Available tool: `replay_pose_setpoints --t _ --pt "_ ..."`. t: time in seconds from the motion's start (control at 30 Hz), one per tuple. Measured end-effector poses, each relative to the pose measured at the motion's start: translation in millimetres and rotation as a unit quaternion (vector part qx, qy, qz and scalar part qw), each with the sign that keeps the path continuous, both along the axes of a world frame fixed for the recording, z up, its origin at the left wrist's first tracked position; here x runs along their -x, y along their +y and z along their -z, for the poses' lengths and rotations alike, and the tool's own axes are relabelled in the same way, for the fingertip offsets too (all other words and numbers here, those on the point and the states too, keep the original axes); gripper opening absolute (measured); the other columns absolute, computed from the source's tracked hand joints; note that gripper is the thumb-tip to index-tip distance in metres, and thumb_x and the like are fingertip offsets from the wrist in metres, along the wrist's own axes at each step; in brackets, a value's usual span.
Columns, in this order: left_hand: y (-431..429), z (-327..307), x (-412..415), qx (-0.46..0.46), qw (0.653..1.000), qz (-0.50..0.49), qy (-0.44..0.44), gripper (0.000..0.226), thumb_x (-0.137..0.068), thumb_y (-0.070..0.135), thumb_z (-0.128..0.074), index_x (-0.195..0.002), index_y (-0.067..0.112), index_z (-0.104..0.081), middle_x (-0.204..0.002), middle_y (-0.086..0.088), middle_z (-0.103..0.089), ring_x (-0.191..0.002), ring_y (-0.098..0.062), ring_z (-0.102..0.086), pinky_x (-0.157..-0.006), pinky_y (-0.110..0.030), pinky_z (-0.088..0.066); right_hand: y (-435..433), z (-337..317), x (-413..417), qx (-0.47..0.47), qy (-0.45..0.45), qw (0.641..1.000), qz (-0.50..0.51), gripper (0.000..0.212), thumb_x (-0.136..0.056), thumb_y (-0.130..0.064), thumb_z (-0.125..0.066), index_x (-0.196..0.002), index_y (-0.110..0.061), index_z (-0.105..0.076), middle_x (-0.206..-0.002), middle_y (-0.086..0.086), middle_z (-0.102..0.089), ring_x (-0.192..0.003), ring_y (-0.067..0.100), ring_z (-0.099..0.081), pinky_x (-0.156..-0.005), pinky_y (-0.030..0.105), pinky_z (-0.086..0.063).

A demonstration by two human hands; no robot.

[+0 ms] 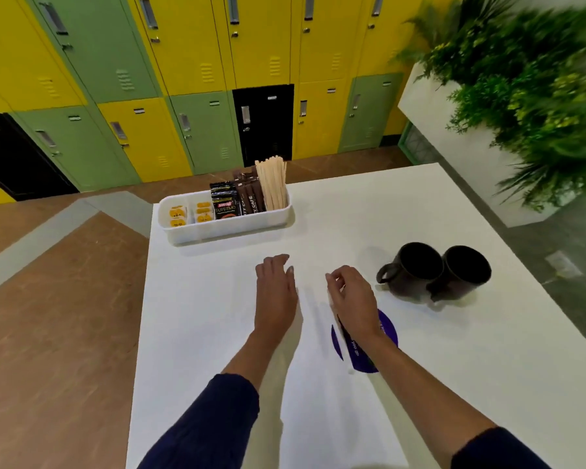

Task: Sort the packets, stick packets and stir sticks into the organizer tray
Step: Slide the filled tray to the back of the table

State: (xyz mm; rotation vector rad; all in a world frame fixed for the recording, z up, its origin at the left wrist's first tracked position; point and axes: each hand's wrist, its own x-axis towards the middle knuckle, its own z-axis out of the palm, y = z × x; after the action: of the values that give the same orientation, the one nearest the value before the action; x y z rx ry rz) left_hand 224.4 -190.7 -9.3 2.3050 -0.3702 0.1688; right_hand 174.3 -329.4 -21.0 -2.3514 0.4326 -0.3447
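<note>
A white organizer tray [230, 228] stands at the far left of the white table [454, 350]. Inside it, from left to right, are yellow packets [178, 215], more yellow packets [204, 211], black coffee packets [224, 202], brown stick packets [250, 196] and upright wooden stir sticks [272, 185]. My left hand [275, 292] hovers over the table in front of the tray, fingers straight, holding nothing. My right hand [352, 301] is beside it with fingers loosely curled and nothing in them.
Two black mugs [435, 270] stand side by side at the right of the table. A purple round sticker [369, 358] lies on the table under my right wrist. Lockers line the far wall, and a white planter [454, 137] with green plants stands at the right.
</note>
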Motion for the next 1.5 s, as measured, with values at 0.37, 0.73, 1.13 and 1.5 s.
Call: replay_pose_setpoints --t 0.37,0.73,1.13,1.5 --pt "-70 -23 37 -0.019 0.987 0.146 0.062 0.032 -0.100 0.018 -0.038 -0.128 0.006 -0.047 -0.127 -0.011 -0.050 -0.119 -0.025 -0.040 -0.098 -0.031 -0.035 -61 -14 84 -0.016 -0.025 0.979 0.199 0.021 -0.094 -0.028 -0.053 -0.088 -0.009 -0.057 -0.085 0.002 -0.058 -0.073 0.016 -0.055 -0.059 0.015 -0.036" --pt "-150 -24 43 -0.009 0.980 0.129 0.152 0.029 -0.100 0.017 -0.040 -0.125 0.007 -0.049 -0.125 -0.014 -0.053 -0.115 -0.028 -0.046 -0.092 -0.034 -0.038 -118 -15 84 -0.161 -0.043 0.952 0.255 0.027 -0.094 -0.027 -0.056 -0.104 -0.002 -0.059 -0.111 0.011 -0.052 -0.089 0.021 -0.057 -0.077 0.023 -0.042" --pt "-148 -19 41 0.145 0.966 0.050 0.209 0.025 -0.096 0.026 -0.051 -0.090 0.004 -0.063 -0.086 -0.004 -0.069 -0.075 -0.011 -0.062 -0.065 -0.007 -0.044 -135 -7 68 -0.200 -0.078 0.954 0.211 0.027 -0.099 -0.030 -0.043 -0.099 -0.008 -0.059 -0.095 0.009 -0.065 -0.086 0.021 -0.064 -0.075 0.026 -0.050" --pt "-137 -36 -33 0.283 0.929 -0.123 0.206 0.029 -0.089 0.030 -0.061 -0.090 0.002 -0.069 -0.078 -0.008 -0.066 -0.073 -0.017 -0.057 -0.070 -0.032 -0.046 -137 -27 -39 -0.232 -0.040 0.969 0.075 0.031 -0.099 -0.037 -0.041 -0.092 -0.011 -0.058 -0.097 0.010 -0.064 -0.079 0.012 -0.060 -0.068 0.023 -0.051"
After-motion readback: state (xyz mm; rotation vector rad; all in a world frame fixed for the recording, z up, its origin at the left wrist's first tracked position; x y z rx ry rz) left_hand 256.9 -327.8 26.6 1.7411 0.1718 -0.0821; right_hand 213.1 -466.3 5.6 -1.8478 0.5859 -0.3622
